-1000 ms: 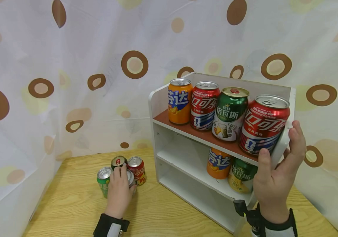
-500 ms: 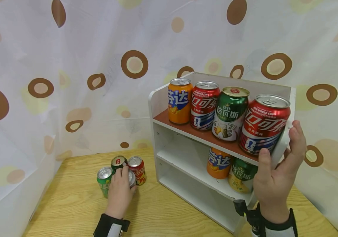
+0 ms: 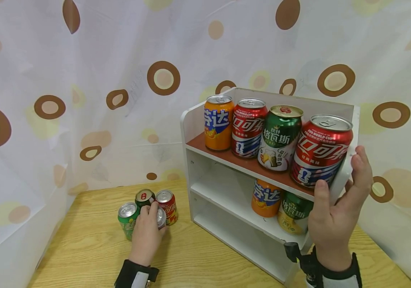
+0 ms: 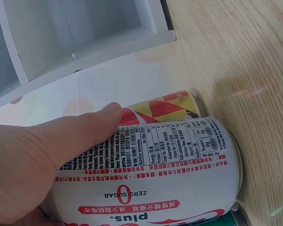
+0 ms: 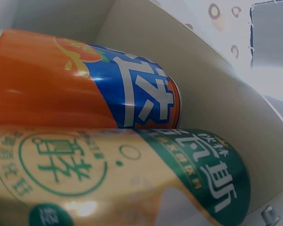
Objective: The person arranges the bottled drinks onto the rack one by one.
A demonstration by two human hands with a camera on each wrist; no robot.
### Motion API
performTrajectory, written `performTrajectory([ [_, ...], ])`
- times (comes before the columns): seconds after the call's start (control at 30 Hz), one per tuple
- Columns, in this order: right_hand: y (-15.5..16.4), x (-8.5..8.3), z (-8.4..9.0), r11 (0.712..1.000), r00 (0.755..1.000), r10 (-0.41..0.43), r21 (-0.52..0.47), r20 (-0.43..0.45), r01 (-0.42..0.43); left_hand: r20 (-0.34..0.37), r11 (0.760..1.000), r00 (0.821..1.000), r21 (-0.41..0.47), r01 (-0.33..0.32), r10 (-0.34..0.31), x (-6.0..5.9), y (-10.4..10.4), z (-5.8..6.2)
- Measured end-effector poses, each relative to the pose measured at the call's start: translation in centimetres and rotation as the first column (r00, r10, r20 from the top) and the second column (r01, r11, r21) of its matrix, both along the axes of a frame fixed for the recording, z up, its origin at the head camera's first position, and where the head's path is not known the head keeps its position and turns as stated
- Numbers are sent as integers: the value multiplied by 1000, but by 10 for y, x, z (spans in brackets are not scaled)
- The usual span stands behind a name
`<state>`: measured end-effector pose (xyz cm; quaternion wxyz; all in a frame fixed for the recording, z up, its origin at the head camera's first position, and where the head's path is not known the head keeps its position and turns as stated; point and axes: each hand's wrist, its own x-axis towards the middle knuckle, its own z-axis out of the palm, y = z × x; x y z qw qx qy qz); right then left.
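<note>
At the left of the head view my left hand point(image 3: 146, 231) grips a white soda can point(image 4: 146, 188) marked "plus" and "zero sugar", its thumb along the can's side in the left wrist view. Around it stand a green can point(image 3: 128, 218), a dark can with a gold top point(image 3: 144, 197) and a red and yellow can point(image 3: 170, 208). My right hand point(image 3: 336, 218) holds the right side panel of a small white shelf point(image 3: 220, 178), thumb at the front edge beside a red cola can point(image 3: 321, 152).
On the shelf's brown top level stand an orange can point(image 3: 218, 124), another red can point(image 3: 248, 128) and a green and white can point(image 3: 280, 138). Lower, an orange soda can point(image 3: 266, 199) and a gold and green can point(image 3: 293, 216) share the middle level. A patterned curtain point(image 3: 205, 48) hangs behind the wooden table point(image 3: 198, 260).
My left hand and the white can have shifted very slightly to the right, showing a little more of the green can. The right hand stays where it was.
</note>
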<state>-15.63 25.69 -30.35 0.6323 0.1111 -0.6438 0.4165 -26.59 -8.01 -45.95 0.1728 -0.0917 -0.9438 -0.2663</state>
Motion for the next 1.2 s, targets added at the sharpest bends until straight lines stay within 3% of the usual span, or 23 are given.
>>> performTrajectory([
  [0.57, 2, 0, -3, 1000, 1000, -9, 3, 13, 9, 28, 997, 1000, 80, -10, 8, -7, -8, -3],
  [1.2, 0, 0, 0, 1000, 1000, -2, -1, 1, 2, -102, 978, 994, 209, -4, 25, 18, -11, 55],
])
